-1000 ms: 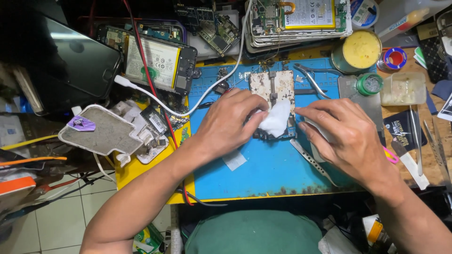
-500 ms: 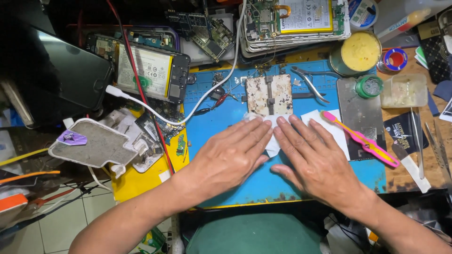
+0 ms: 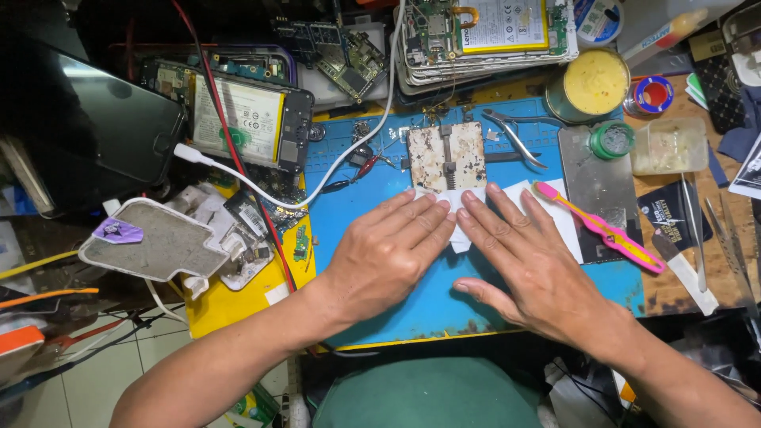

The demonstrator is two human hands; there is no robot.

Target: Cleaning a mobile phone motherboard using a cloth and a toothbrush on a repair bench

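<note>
Item: white tissue point(image 3: 507, 208), lying on the blue mat point(image 3: 396, 313) at tabletop centre, largely covered by the hands. Left hand point(image 3: 388, 257) and right hand point(image 3: 527, 269) both flat, fingers spread, pressing it down, gripping nothing. Board holder point(image 3: 445, 156) at 12 o'clock of the fingertips; pink toothbrush point(image 3: 598, 228) at 3 o'clock. Step judged: flattening or wiping.

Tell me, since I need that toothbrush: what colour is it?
Pink with yellow accents, the toothbrush beside the right hand, head view.
</note>
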